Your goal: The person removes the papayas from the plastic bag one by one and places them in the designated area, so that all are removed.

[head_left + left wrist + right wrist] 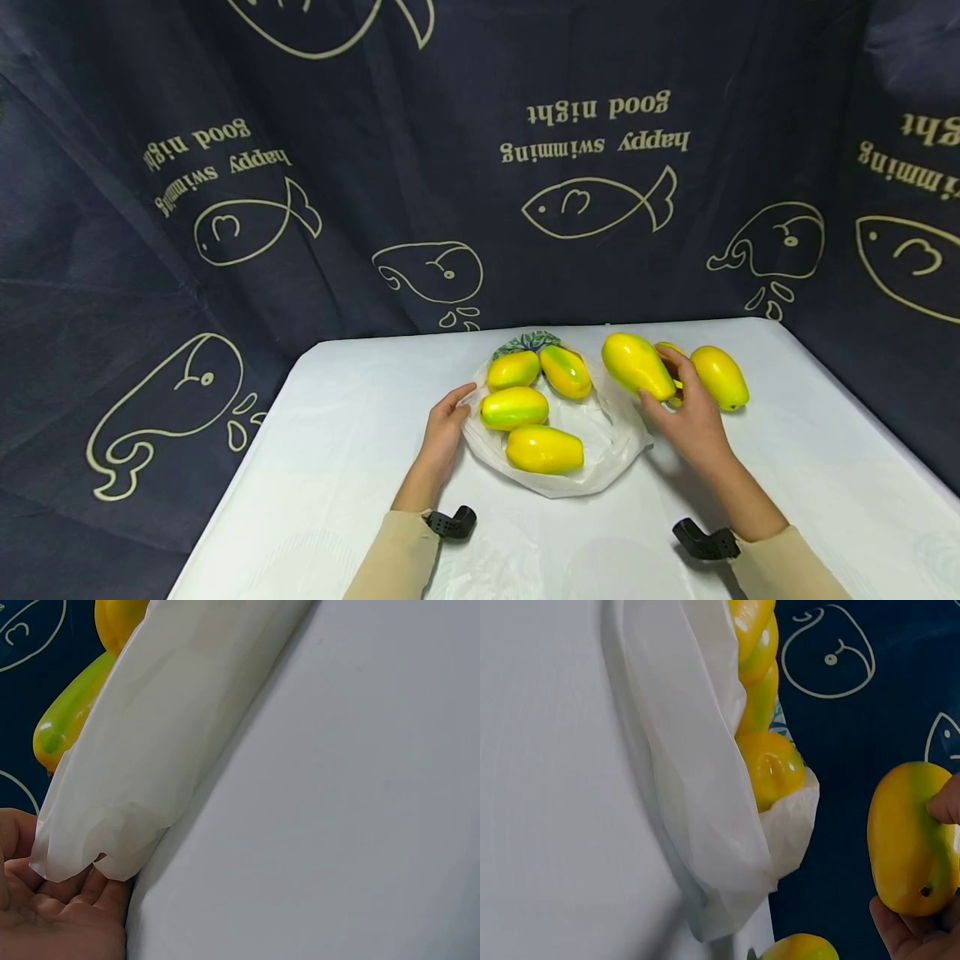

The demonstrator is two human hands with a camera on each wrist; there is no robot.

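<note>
A white plastic bag [600,475] lies on the table with its mouth spread wide. Inside it sit several yellow papayas [545,450] with green patches. At the bag's left rim is my left hand [444,429]; in the left wrist view its fingers [90,889] curl under the bag's edge, holding it. Just right of the bag, my right hand [693,421] grips a papaya [633,364] between thumb and fingers. The right wrist view shows this held papaya [907,840] beyond the bag's side, with fingers [900,930] beneath it.
Right of the right hand lies another papaya [720,377], and one more is partly hidden behind that hand. The table [315,467] has a white cover. A dark blue cloth [420,167] printed with fish and whales hangs behind it.
</note>
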